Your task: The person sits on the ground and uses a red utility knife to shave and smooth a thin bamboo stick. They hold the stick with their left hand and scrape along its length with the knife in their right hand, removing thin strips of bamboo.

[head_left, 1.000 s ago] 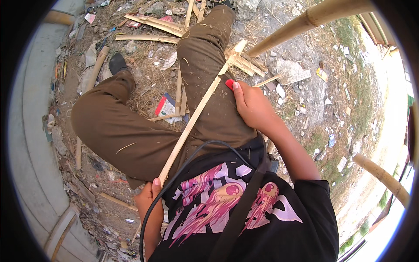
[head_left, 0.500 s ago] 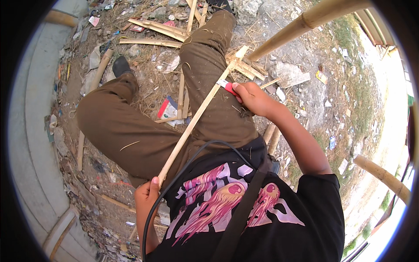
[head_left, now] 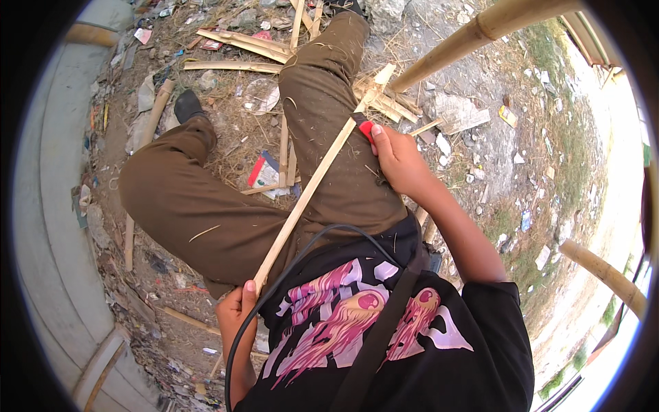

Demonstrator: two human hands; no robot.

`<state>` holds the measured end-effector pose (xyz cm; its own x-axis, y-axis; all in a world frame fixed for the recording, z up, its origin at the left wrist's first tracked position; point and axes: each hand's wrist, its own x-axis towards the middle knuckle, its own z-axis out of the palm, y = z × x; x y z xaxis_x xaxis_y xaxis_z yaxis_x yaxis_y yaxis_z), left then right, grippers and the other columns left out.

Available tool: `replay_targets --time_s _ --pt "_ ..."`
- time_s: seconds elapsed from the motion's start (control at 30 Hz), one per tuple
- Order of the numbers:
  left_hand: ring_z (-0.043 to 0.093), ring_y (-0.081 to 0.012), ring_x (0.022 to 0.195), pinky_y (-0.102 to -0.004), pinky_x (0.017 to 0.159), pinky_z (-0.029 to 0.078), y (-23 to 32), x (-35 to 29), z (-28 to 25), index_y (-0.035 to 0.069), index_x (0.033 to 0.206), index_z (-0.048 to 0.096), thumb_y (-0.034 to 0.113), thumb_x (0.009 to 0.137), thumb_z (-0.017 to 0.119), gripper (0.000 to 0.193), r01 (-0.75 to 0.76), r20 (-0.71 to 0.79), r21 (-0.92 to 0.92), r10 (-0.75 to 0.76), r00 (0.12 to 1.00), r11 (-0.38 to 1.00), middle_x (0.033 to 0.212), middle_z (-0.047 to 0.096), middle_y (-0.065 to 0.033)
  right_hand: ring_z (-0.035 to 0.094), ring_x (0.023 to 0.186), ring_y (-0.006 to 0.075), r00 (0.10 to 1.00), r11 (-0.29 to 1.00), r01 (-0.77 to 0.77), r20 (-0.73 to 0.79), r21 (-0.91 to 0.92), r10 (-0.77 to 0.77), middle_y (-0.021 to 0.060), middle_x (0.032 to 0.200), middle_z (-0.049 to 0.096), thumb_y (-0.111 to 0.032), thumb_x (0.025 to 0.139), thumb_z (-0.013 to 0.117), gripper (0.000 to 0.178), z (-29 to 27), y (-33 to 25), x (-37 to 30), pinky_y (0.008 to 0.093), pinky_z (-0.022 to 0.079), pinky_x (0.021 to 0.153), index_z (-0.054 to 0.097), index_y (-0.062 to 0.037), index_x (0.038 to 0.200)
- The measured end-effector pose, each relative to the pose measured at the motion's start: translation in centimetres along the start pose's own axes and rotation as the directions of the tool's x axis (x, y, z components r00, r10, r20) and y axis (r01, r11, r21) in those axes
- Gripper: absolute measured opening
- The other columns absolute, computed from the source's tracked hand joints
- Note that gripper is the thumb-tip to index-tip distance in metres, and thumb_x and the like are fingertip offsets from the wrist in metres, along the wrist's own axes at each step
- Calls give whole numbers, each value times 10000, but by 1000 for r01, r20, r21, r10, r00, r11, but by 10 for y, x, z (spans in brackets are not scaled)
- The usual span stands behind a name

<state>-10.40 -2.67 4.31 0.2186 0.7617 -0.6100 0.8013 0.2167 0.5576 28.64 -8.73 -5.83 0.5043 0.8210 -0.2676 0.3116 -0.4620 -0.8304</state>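
At two o'clock the right hand (head_left: 403,165) clasped a knife (head_left: 366,130) against the bamboo strip (head_left: 316,185), pinched at seven by the left hand (head_left: 237,310), and hard pushing could gash the leg (head_left: 357,182) beneath.

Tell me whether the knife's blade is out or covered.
Out: the blade shows dark beyond the red handle in the right hand, at the edge of the strip.
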Motion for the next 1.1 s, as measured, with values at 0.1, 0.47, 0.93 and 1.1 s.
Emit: replay_targets --time_s 0.1,0.47,0.93,1.1 --pt "376 -48 655 -284 543 298 11 1 -3 -49 759 542 311 1074 614 484 46 41 -13 -46 998 999 624 438 43 629 791 513 1000 999 -19 18 -32 19 324 797 640 -320 1121 377 479 1 -4 3 536 480 757 682 49 1137" --pt "375 -44 651 -273 543 297 10 0 -1 -59 784 604 285 1079 609 452 68 32 -47 -66 997 997 639 446 61 590 742 505 971 997 -62 227 -42 70 340 739 578 -340 1101 382 548 -7 -1 23 530 467 754 583 105 853" --pt "375 -16 599 -250 517 283 22 6 10 -9 725 626 347 1068 629 495 101 103 -226 -80 991 969 615 454 87 455 540 105 863 931 -309 468 195 188 13 569 476 -474 1043 490 558 -36 -6 14 298 342 498 552 -48 687" --pt "366 -23 565 -251 509 276 18 4 7 32 669 557 385 1062 630 534 123 101 -253 -100 990 960 599 443 79 444 574 90 832 990 -64 555 128 -18 -10 618 490 -410 1073 465 518 -39 -16 9 284 367 550 575 -45 723"
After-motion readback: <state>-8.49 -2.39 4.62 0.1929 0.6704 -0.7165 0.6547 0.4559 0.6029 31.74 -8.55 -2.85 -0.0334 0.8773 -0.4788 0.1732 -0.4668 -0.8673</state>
